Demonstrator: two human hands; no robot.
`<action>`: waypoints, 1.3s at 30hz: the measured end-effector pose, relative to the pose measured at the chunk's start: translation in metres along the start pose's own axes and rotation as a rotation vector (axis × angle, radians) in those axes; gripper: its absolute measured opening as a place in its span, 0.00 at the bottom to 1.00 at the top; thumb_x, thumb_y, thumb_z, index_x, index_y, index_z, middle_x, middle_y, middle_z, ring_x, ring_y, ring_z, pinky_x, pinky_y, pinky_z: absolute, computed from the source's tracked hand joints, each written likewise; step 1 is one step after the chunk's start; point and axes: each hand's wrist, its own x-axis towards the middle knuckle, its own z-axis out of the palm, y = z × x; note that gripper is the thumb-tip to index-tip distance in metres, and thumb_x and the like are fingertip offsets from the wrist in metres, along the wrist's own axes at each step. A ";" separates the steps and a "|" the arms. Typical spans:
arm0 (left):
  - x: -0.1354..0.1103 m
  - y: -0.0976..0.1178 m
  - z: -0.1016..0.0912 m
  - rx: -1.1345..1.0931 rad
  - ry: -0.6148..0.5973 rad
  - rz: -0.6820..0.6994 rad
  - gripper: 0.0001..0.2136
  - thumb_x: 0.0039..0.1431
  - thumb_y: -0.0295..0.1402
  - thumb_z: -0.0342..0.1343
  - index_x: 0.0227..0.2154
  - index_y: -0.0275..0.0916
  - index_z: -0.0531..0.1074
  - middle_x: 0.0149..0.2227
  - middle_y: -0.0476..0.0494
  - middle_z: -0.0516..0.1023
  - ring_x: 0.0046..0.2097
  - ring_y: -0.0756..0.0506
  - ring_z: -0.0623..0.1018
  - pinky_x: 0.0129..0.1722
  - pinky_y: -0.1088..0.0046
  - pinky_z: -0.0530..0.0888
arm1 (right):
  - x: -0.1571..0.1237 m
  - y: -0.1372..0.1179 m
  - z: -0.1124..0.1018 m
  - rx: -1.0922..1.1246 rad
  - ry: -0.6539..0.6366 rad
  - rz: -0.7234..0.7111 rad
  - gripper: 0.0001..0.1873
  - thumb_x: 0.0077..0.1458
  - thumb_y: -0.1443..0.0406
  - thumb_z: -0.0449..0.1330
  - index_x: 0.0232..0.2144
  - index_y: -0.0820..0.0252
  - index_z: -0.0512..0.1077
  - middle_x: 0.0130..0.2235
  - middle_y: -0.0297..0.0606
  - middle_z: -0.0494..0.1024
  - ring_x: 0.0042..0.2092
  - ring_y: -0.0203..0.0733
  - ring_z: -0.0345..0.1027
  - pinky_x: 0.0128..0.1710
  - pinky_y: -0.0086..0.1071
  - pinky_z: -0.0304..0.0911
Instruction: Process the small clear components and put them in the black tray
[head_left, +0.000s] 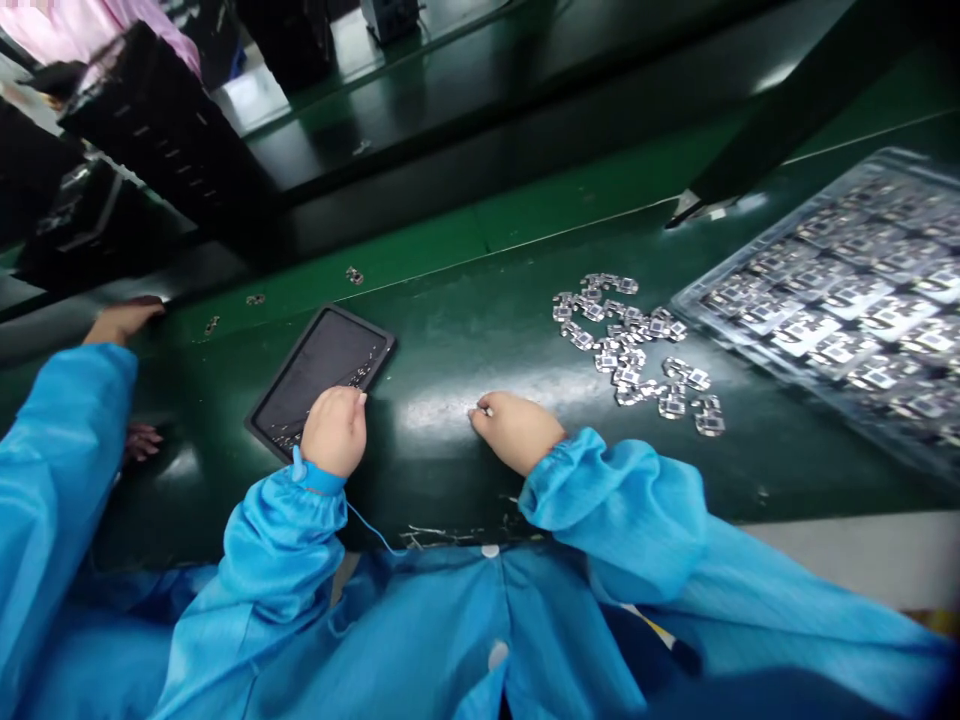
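My left hand (334, 430) rests curled on the near corner of a small black tray (322, 365) that holds tiny metal parts along its right and near edges. My right hand (516, 430) lies on the green belt (465, 330) with its fingers pinched on a small metal piece (484, 408) at the fingertips. A loose heap of several small silver metal parts (634, 345) lies on the belt to the right of that hand.
A clear plastic tray (847, 300) filled with rows of metal parts sits at the far right. A co-worker in a blue sleeve (52, 470) is at the left, one hand (120, 320) on the belt's edge. Black bins (150, 130) stand beyond the belt.
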 end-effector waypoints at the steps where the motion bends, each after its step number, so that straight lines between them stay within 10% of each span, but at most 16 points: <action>1: -0.001 0.005 -0.002 -0.004 0.009 0.035 0.11 0.56 0.32 0.39 0.30 0.38 0.67 0.31 0.41 0.73 0.37 0.45 0.72 0.40 0.67 0.68 | -0.001 -0.002 -0.002 0.046 -0.019 0.022 0.13 0.52 0.62 0.49 0.31 0.58 0.73 0.30 0.39 0.77 0.33 0.41 0.69 0.29 0.30 0.58; 8: -0.005 0.040 -0.009 -0.068 0.015 0.275 0.10 0.56 0.29 0.40 0.31 0.36 0.67 0.32 0.41 0.74 0.37 0.46 0.73 0.39 0.68 0.69 | -0.024 -0.018 -0.025 0.530 -0.059 -0.083 0.16 0.50 0.58 0.51 0.39 0.56 0.71 0.35 0.35 0.77 0.35 0.37 0.69 0.32 0.28 0.62; 13: -0.013 0.059 -0.003 -0.108 -0.026 0.336 0.11 0.57 0.30 0.40 0.32 0.38 0.68 0.32 0.43 0.74 0.36 0.48 0.73 0.39 0.70 0.70 | -0.038 -0.012 -0.026 0.609 -0.147 -0.153 0.15 0.51 0.57 0.48 0.24 0.56 0.71 0.20 0.29 0.71 0.26 0.34 0.65 0.26 0.27 0.59; 24: -0.039 0.100 0.032 -0.167 0.074 0.277 0.08 0.55 0.30 0.46 0.34 0.39 0.70 0.25 0.48 0.74 0.27 0.50 0.71 0.31 0.73 0.68 | -0.040 0.018 -0.011 1.182 -0.475 0.416 0.08 0.44 0.61 0.56 0.20 0.60 0.65 0.20 0.29 0.67 0.18 0.28 0.56 0.12 0.22 0.50; 32: -0.034 0.098 0.053 -0.077 0.127 0.145 0.06 0.54 0.28 0.47 0.28 0.38 0.69 0.27 0.47 0.75 0.36 0.46 0.71 0.38 0.70 0.67 | -0.016 0.019 -0.001 1.400 0.116 0.411 0.13 0.44 0.58 0.57 0.30 0.59 0.64 0.23 0.28 0.68 0.21 0.29 0.61 0.18 0.24 0.57; 39: -0.033 0.098 0.056 -0.022 0.131 0.170 0.05 0.53 0.29 0.48 0.27 0.38 0.69 0.27 0.47 0.74 0.36 0.45 0.70 0.35 0.69 0.65 | -0.018 0.020 0.020 0.963 0.603 0.065 0.14 0.53 0.56 0.47 0.38 0.58 0.63 0.26 0.32 0.74 0.25 0.32 0.67 0.30 0.31 0.64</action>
